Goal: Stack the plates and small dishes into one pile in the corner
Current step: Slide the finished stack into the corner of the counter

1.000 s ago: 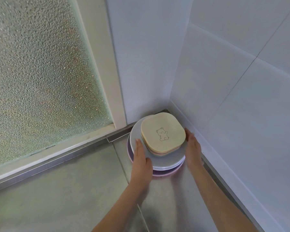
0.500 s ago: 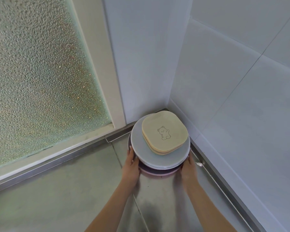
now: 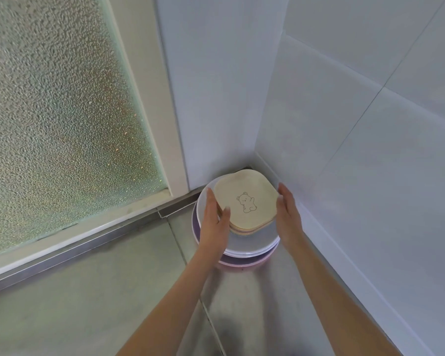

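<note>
Pile (image 3: 249,242) in corner, walls (image 3: 357,163) close; both hands (image 3: 215,222) clasp small dishes (image 3: 246,201).

A single head-worn camera looks steeply down and forward, close over the grey steel counter (image 3: 88,291), into its far right corner against white tiled walls (image 3: 344,150).

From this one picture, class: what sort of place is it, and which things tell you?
Probably a home kitchen corner: a steel counter meets white wall tiles beside a frosted window, and stacked plates under small dishes fill the corner.
</note>
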The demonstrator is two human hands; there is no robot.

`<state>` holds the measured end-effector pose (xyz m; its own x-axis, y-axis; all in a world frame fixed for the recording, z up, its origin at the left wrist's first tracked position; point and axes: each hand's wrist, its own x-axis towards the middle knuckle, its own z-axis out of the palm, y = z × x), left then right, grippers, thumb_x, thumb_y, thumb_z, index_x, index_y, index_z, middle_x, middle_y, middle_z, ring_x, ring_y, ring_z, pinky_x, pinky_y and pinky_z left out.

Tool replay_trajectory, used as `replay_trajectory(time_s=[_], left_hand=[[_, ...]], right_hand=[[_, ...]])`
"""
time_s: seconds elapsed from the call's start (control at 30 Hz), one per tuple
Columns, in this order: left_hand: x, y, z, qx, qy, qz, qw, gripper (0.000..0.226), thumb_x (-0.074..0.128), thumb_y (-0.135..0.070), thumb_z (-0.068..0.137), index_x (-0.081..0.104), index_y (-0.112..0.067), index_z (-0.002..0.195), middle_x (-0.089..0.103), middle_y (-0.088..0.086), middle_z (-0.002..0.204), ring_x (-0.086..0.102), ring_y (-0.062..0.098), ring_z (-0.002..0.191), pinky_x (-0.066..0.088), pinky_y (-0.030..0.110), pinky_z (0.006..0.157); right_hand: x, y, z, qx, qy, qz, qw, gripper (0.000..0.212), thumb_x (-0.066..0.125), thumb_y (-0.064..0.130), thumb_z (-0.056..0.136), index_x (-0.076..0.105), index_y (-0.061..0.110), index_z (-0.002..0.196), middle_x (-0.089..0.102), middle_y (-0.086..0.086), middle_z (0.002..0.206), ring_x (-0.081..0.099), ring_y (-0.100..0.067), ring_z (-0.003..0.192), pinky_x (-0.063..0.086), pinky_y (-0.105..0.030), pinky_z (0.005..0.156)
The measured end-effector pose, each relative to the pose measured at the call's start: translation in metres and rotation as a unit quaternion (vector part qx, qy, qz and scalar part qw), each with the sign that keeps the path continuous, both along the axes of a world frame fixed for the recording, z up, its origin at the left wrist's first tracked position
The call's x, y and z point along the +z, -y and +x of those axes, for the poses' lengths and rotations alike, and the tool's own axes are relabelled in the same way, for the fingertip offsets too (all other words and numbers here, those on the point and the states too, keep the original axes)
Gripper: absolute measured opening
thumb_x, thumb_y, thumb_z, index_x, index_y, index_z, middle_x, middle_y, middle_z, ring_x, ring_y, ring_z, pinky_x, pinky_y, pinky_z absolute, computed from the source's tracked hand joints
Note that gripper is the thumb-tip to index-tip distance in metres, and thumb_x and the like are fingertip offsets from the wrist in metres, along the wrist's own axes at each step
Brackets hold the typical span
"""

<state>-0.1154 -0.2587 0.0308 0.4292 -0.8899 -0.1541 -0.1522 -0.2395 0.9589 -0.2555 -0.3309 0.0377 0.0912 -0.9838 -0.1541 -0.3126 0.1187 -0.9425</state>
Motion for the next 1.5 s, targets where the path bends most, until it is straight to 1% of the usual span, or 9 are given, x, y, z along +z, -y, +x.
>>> replay_trajectory(time_s=[0.13, 0.3, 0.4, 0.47, 0.63, 0.77, 1.0, 1.13, 1.5], left_hand=[[-0.009, 0.006, -0.002, 0.016, -0.060, 0.007, 0.998, 0.062, 0.036, -0.007, 0.099, 0.003, -0.017, 0.150, 0.027, -0.014, 0.145, 0.030, 0.004, 0.134, 0.021, 0.013, 0.103], [-0.008, 0.003, -0.001, 0.042, -0.049, 0.005, 0.998, 0.060, 0.037, -0.003, 0.097, 0.012, -0.015, 0.150, 0.034, -0.011, 0.139, 0.031, 0.001, 0.125, 0.022, 0.009, 0.098], [-0.008, 0.005, 0.001, 0.038, -0.039, 0.005, 0.999, 0.062, 0.037, 0.001, 0.094, 0.016, -0.014, 0.150, 0.034, -0.006, 0.146, 0.034, 0.008, 0.132, 0.024, 0.012, 0.101], [-0.006, 0.005, 0.003, 0.026, -0.009, 0.008, 1.000, 0.064, 0.037, 0.002, 0.093, 0.012, -0.012, 0.150, 0.029, -0.001, 0.151, 0.030, 0.007, 0.134, 0.019, -0.002, 0.096], [-0.014, 0.006, 0.006, -0.022, 0.114, 0.015, 0.993, 0.054, 0.033, -0.006, 0.098, 0.017, -0.012, 0.149, 0.004, 0.001, 0.159, 0.020, 0.016, 0.144, 0.008, -0.014, 0.083], [-0.014, 0.006, 0.006, -0.036, 0.128, 0.024, 0.991, 0.054, 0.030, -0.009, 0.099, 0.014, -0.015, 0.150, -0.001, 0.002, 0.160, 0.017, 0.010, 0.143, 0.007, -0.015, 0.080], [-0.022, -0.020, 0.013, -0.036, 0.120, 0.005, 0.992, 0.058, 0.030, -0.024, 0.101, -0.001, -0.015, 0.149, -0.004, -0.003, 0.159, -0.002, 0.002, 0.143, -0.005, 0.008, 0.109], [-0.057, -0.051, 0.022, -0.004, 0.103, 0.109, 0.989, 0.059, 0.026, -0.030, 0.101, -0.004, -0.012, 0.149, -0.006, 0.001, 0.159, -0.006, 0.012, 0.146, -0.004, 0.022, 0.114], [-0.075, -0.068, 0.022, -0.112, 0.096, 0.180, 0.973, 0.060, 0.029, -0.026, 0.101, -0.006, -0.023, 0.150, 0.005, -0.003, 0.159, 0.009, 0.018, 0.147, 0.013, 0.035, 0.119]], right_hand=[[-0.001, -0.002, 0.002, 0.025, -0.051, -0.009, 0.998, 0.044, 0.029, 0.012, 0.100, 0.035, 0.023, 0.142, 0.046, 0.002, 0.140, 0.043, -0.007, 0.107, 0.029, -0.019, 0.089], [-0.002, -0.009, 0.003, 0.004, -0.051, -0.033, 0.998, 0.043, 0.030, 0.008, 0.099, 0.042, 0.021, 0.138, 0.060, -0.014, 0.116, 0.051, -0.031, 0.094, 0.036, -0.024, 0.073], [-0.001, -0.008, 0.003, -0.001, -0.062, -0.028, 0.998, 0.044, 0.030, 0.008, 0.098, 0.043, 0.021, 0.138, 0.056, 0.001, 0.112, 0.047, -0.010, 0.083, 0.035, -0.017, 0.074], [0.001, -0.003, 0.004, -0.003, -0.069, -0.024, 0.997, 0.044, 0.030, 0.011, 0.099, 0.044, 0.023, 0.139, 0.057, 0.001, 0.117, 0.048, -0.004, 0.082, 0.036, -0.016, 0.076], [0.001, -0.004, 0.004, 0.002, -0.069, -0.029, 0.997, 0.043, 0.029, 0.014, 0.100, 0.046, 0.028, 0.136, 0.059, -0.020, 0.119, 0.054, -0.033, 0.105, 0.044, -0.038, 0.089], [-0.006, 0.000, 0.003, 0.000, -0.058, -0.025, 0.998, 0.044, 0.028, 0.014, 0.098, 0.049, 0.029, 0.134, 0.064, -0.015, 0.103, 0.052, -0.020, 0.077, 0.042, -0.030, 0.068], [-0.019, -0.023, -0.007, -0.018, 0.012, 0.001, 1.000, 0.046, 0.028, 0.029, 0.102, 0.021, 0.029, 0.148, 0.014, 0.019, 0.152, 0.015, 0.002, 0.138, 0.011, -0.018, 0.107], [-0.045, -0.073, -0.018, -0.005, 0.063, 0.060, 0.996, 0.042, 0.026, 0.033, 0.102, 0.016, 0.047, 0.141, 0.023, 0.042, 0.134, 0.028, 0.006, 0.129, 0.021, -0.020, 0.103], [-0.064, -0.081, -0.025, 0.005, -0.015, 0.082, 0.997, 0.044, 0.029, 0.021, 0.102, 0.030, 0.038, 0.141, 0.044, 0.025, 0.131, 0.043, -0.006, 0.123, 0.029, -0.017, 0.095]])
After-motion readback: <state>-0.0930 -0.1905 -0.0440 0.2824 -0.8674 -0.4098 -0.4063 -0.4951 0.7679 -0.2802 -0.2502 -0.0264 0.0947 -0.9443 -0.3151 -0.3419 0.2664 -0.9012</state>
